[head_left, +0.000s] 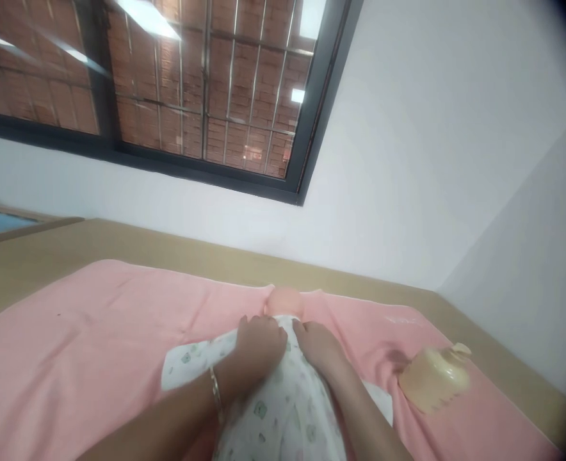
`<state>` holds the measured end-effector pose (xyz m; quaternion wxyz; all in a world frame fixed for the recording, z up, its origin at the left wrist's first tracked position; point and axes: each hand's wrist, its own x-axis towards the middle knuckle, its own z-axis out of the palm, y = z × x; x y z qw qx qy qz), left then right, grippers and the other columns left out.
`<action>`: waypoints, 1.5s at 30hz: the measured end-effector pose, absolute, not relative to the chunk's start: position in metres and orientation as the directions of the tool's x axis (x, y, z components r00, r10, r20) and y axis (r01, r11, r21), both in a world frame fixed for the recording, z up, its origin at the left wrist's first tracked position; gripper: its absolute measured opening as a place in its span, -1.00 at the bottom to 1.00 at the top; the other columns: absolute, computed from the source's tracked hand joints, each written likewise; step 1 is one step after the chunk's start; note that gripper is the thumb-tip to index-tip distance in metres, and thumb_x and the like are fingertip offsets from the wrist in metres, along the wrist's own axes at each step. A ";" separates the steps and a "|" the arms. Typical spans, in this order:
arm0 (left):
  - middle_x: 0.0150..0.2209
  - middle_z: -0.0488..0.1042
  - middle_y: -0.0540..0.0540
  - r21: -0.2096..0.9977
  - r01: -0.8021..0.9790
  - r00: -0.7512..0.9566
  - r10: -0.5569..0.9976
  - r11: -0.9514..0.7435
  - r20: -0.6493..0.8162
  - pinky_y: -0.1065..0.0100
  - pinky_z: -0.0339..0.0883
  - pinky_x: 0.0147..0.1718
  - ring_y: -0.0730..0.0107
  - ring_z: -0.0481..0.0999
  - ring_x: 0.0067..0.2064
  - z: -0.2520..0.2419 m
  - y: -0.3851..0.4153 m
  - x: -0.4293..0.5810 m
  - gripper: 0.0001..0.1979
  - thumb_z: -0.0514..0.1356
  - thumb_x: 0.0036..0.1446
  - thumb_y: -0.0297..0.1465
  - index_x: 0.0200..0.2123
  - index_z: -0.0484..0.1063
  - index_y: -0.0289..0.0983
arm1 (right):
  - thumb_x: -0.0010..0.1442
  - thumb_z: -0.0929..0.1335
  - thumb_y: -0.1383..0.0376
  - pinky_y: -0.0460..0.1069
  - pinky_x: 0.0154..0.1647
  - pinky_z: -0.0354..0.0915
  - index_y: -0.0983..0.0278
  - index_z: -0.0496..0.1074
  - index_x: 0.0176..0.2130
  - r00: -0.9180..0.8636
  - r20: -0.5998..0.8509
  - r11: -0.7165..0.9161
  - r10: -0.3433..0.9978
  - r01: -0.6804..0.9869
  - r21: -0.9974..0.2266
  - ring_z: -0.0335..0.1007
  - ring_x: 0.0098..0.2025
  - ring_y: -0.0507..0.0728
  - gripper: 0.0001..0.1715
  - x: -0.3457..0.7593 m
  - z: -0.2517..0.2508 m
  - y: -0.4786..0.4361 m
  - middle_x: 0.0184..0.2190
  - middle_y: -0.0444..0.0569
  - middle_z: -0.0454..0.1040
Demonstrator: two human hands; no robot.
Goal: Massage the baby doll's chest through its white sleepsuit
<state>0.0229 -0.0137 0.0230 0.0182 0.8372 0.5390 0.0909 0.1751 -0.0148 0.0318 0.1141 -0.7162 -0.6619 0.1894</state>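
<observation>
A baby doll lies on its back with its bald head (284, 302) away from me. It has on a white baby garment (283, 410) with small green prints, whose sleeves spread out to both sides. At the doll's neck, my left hand (262, 342) has its fingers curled over the garment's upper left edge. My right hand (319, 346) pinches the cloth on the other side of the collar, its thumb near the neck. Between the two hands runs a narrow strip of the garment's front. The fingertips of both hands are partly hidden.
A pink blanket (120, 333) lies beneath the doll on a wooden surface (168, 246). To the right stands a yellow pump bottle (434, 381), slightly tilted in view. White walls (398, 147) and a dark-framed barred window (206, 166) rise behind.
</observation>
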 end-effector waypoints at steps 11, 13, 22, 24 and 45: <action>-0.36 0.47 -0.22 0.084 0.894 0.412 0.881 -0.440 0.232 0.13 0.13 -0.16 0.20 0.41 -0.27 0.016 -0.019 0.030 -0.76 0.02 0.14 -0.39 -0.40 0.46 -0.31 | 0.27 0.02 0.21 -0.01 -0.27 0.21 0.40 0.45 -0.19 0.082 -0.140 -0.130 0.987 0.919 -0.373 0.42 -0.18 0.20 -0.44 0.176 0.026 -0.008 -0.18 0.24 0.48; -0.37 0.47 -0.20 0.140 0.904 0.372 0.904 -0.404 0.210 0.16 0.16 -0.23 0.21 0.42 -0.30 0.018 -0.015 0.028 -0.70 -0.03 0.18 -0.34 -0.40 0.45 -0.31 | 0.28 0.01 0.21 0.00 -0.26 0.21 0.38 0.46 -0.22 0.055 -0.122 -0.095 0.991 0.933 -0.348 0.42 -0.19 0.20 -0.43 0.174 0.027 -0.011 -0.20 0.22 0.48; -0.40 0.45 -0.22 0.017 0.921 0.379 0.907 -0.389 0.183 0.14 0.16 -0.26 0.16 0.42 -0.30 0.020 -0.018 0.030 -0.88 0.09 0.00 -0.50 -0.44 0.44 -0.34 | 0.26 0.03 0.19 0.02 -0.24 0.19 0.35 0.45 -0.21 0.078 -0.102 -0.108 0.992 0.937 -0.333 0.39 -0.17 0.22 -0.47 0.169 0.030 -0.017 -0.18 0.19 0.47; -0.37 0.44 -0.25 -0.034 0.918 0.394 0.897 -0.396 0.202 0.14 0.16 -0.27 0.12 0.42 -0.28 0.017 -0.022 0.035 -0.87 0.14 -0.11 -0.54 -0.41 0.44 -0.36 | 0.27 0.01 0.17 0.01 -0.23 0.20 0.39 0.44 -0.17 0.086 -0.163 -0.143 0.983 0.913 -0.382 0.39 -0.14 0.21 -0.43 0.175 0.031 -0.013 -0.14 0.23 0.46; -0.33 0.49 -0.15 0.407 0.873 0.312 0.949 -0.270 -0.041 0.29 0.21 -0.37 0.27 0.45 -0.33 0.026 0.004 0.016 -0.54 -0.18 0.23 -0.20 -0.33 0.46 -0.25 | 0.21 0.09 0.13 0.05 -0.20 0.15 0.35 0.44 -0.15 0.028 -0.026 -0.034 0.999 0.961 -0.275 0.36 -0.15 0.26 -0.48 0.160 0.041 -0.031 -0.18 0.20 0.47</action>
